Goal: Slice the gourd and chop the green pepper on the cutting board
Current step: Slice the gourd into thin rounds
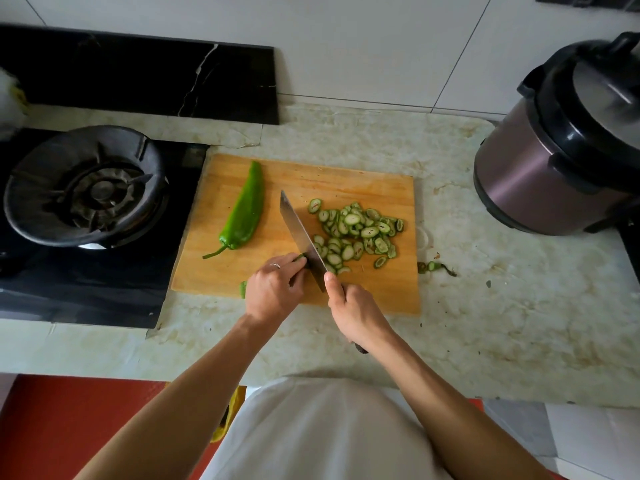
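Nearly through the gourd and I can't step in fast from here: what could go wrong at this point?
1. The left hand pinches only a short gourd stub right against the knife blade, so the fingertips may get nicked.
2. Slices are piled toward the cutting board right edge; scraps already lie on the counter, and more could slide off.
3. The green pepper lies whole, still uncut.

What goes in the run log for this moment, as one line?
left hand: holds gourd stub | right hand: grips steel cleaver | green gourd slices: piled on wooden cutting board | long green pepper: whole
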